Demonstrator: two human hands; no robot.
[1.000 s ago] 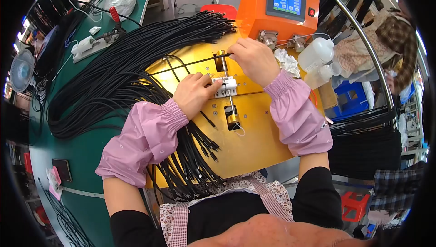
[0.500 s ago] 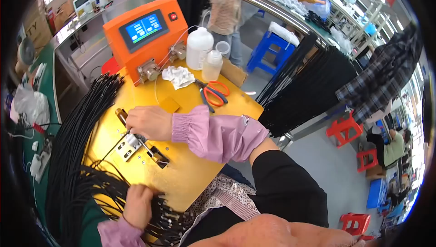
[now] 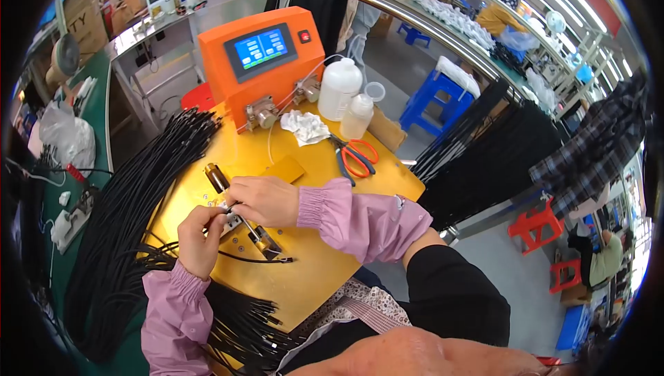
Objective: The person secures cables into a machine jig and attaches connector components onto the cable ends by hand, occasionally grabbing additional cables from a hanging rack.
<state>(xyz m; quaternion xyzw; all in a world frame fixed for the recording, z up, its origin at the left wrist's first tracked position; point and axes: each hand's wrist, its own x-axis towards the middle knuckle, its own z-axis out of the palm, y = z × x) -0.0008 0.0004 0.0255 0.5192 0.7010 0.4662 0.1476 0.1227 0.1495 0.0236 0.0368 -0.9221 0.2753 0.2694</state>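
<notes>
My left hand (image 3: 198, 241) is closed in a pinch at the small metal fixture (image 3: 232, 224), with a thin black cable (image 3: 252, 260) at its fingers. The cable's connector end lies on the yellow table to the right. My right hand (image 3: 263, 200) is closed too, its fingertips meeting the left ones over the fixture; what they pinch is hidden. Just beyond it stands a brown-and-black cylindrical handle (image 3: 216, 177). A rod and metal block (image 3: 264, 243) extend from the fixture toward me. More black cables (image 3: 238, 310) lie below my left hand, connector ends pointing right.
An orange machine (image 3: 259, 58) with a lit screen stands at the back. White bottles (image 3: 340, 89), a crumpled tissue (image 3: 304, 128) and red-handled pliers (image 3: 360, 158) sit right of it. A long black cable bundle (image 3: 131, 238) covers the left side; others hang on the right.
My left hand has moved up from the cable pile to the fixture, a black cable now at its fingers. My right hand has left the handle and come down beside it. The view has shifted.
</notes>
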